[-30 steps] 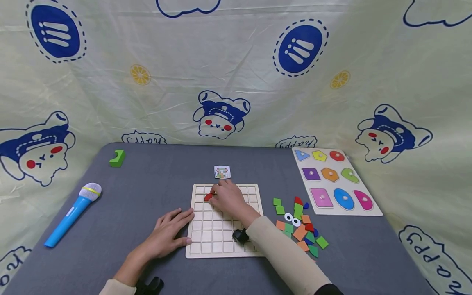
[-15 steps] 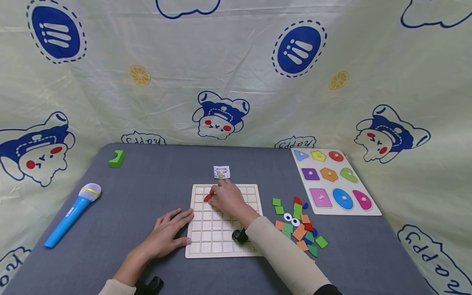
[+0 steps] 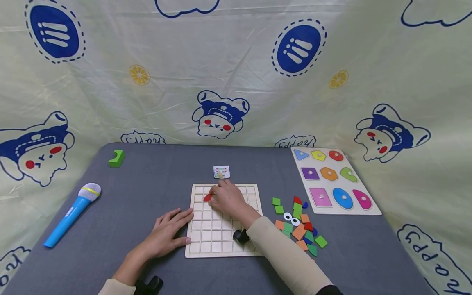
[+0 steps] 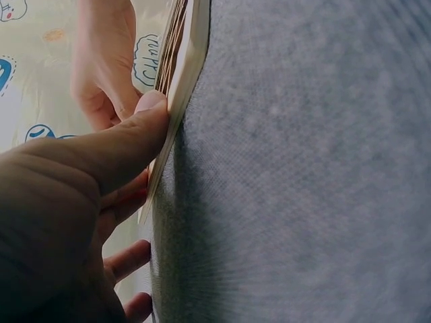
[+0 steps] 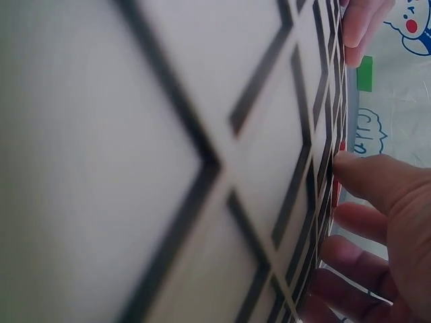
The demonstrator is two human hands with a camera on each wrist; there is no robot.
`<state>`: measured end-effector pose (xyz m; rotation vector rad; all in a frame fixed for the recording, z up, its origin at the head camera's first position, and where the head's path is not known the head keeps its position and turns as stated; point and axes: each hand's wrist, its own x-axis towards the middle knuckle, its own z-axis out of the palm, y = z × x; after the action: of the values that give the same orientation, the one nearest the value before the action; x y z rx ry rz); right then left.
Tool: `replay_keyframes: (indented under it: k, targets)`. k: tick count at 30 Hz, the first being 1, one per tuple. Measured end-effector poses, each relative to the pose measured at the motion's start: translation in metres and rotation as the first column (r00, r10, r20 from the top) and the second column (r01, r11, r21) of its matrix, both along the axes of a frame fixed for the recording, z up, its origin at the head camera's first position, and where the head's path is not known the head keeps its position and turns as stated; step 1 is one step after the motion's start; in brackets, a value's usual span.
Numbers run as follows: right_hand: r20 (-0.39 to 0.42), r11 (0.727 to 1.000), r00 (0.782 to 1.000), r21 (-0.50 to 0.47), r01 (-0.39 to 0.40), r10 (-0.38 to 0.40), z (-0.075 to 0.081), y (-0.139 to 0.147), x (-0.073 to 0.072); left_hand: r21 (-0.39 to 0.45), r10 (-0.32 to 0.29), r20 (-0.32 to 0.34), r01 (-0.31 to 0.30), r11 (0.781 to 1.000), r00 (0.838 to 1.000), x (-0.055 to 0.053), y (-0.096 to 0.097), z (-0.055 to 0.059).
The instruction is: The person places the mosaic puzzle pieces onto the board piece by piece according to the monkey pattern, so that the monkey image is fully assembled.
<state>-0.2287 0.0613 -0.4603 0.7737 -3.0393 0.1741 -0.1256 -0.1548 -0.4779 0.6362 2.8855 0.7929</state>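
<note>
A pale wooden grid board (image 3: 206,236) lies flat on the table. My right hand (image 3: 229,199) reaches over its upper part, thumb and fingers at a small red piece (image 3: 207,197) near the top left squares. In the right wrist view the thumb of this hand (image 5: 404,208) presses at the red piece (image 5: 342,146), and part of the piece is hidden by the fingers. My left hand (image 3: 167,233) rests at the board's left edge with fingers spread. The left wrist view shows its thumb on the edge of the board (image 4: 192,64).
Several coloured pieces (image 3: 299,232) lie loose right of the board. Behind the board is a small picture card (image 3: 221,172). A shape puzzle board (image 3: 324,190) lies at back right, a toy microphone (image 3: 73,215) at left, and a green block (image 3: 116,159) at back left.
</note>
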Motion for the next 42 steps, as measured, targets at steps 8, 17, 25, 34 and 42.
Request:
replay_keyframes:
  k: [8, 17, 25, 34, 42]
  targets:
    - [0.019, 0.996, 1.000, -0.094, -0.004, 0.006, 0.009, 0.013, 0.005, 0.016, -0.004, 0.000, 0.004, 1.000, 1.000, 0.000, -0.001, 0.000]
    - [-0.080, 0.971, 0.995, -0.237, 0.036, -0.056, 0.025, 0.065, 0.016, 0.031, -0.010, 0.000, 0.010, 0.999, 1.000, 0.001, -0.001, -0.001]
    - [-0.109, 0.951, 0.977, -0.273, 0.145, -0.181, 0.022, 0.124, 0.029, 0.025, -0.012, 0.018, 0.012, 1.000, 1.000, 0.000, 0.000, 0.000]
    - [-0.121, 0.957, 0.970, -0.226, 0.181, -0.212, 0.008, 0.169, 0.043, 0.011, -0.001, 0.026, 0.001, 1.000, 1.000, -0.001, -0.001, 0.000]
    - [-0.069, 0.955, 0.964, -0.172, 0.243, -0.257, -0.002, 0.186, 0.049, 0.011, -0.006, 0.024, 0.006, 1.000, 1.000, -0.002, -0.002, -0.001]
